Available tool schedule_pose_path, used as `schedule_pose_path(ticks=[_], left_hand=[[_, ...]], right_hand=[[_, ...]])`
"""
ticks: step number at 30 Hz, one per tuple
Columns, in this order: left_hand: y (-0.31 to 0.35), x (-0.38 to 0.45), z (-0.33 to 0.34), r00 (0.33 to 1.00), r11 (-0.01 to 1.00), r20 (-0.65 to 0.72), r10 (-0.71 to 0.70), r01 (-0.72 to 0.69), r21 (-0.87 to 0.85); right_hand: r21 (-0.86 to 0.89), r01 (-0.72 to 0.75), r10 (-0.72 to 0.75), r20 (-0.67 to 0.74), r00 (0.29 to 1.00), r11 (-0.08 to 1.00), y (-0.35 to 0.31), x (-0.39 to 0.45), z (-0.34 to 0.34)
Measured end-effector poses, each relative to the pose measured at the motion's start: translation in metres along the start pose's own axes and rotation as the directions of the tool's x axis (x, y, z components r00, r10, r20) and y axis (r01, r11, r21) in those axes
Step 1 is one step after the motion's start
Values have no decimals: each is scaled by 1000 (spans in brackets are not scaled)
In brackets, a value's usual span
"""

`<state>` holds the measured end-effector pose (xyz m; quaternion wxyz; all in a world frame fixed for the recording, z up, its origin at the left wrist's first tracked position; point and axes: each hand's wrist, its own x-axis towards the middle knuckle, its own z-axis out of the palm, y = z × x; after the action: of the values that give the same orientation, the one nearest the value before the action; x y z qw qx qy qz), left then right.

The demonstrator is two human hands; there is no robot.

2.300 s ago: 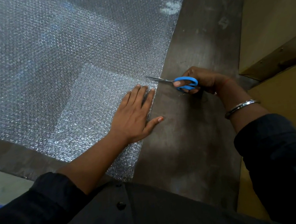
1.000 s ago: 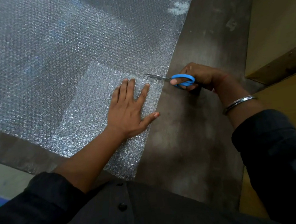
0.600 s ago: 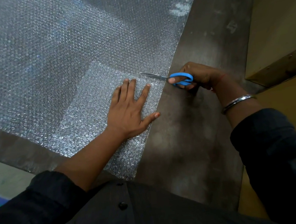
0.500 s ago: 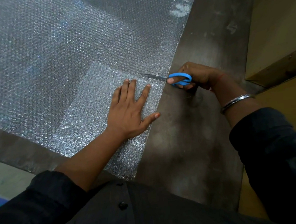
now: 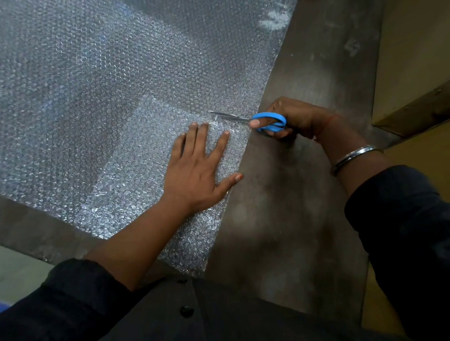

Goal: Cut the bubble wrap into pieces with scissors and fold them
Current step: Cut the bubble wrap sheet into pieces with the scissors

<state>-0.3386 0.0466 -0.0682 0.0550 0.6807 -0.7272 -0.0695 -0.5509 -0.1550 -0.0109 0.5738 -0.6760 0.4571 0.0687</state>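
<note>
Clearly the bubble wrap (image 5: 78, 82) is the awkward party — a wide, thin, clear sheet spread over most of the table (image 5: 283, 219), its near right corner doubled back into a paler folded patch (image 5: 147, 177) that reaches to the table's near edge. It looks very light and quite limp, so it should carry no shape of its own and will likely ride up or skate ahead of the blades unless pinned. The surface is probably slick on the dark tabletop, and the bubbles would burst under a hard pinch.

The left hand (image 5: 196, 170) lies flat on the folded patch, fingers straight and spread, thumb out near the sheet's right edge, pressing rather than gripping. That seems the right hold: a broad palm close beside the cut line keeps the layers tight without crushing them.

The right hand (image 5: 296, 121) is curled round the blue handles of the scissors (image 5: 243, 119), thumb through one loop. The blades point left, low over the wrap just beyond the left fingertips; they look nearly together, though whether they bite the sheet at this instant cannot be told.

For folding, the cut piece is best taken lightly by a corner or edge — it weighs almost nothing and will flop.

A metal bangle (image 5: 354, 155) sits on the right wrist.
</note>
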Motion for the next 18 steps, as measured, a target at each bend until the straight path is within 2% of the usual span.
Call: schedule_pose_path(ticks=[18], left_hand=[[0,0,1,1000,1000,-1,7,-7,11]], right_hand=[[-35,21,-21,15,1000,999,-14,15,7]])
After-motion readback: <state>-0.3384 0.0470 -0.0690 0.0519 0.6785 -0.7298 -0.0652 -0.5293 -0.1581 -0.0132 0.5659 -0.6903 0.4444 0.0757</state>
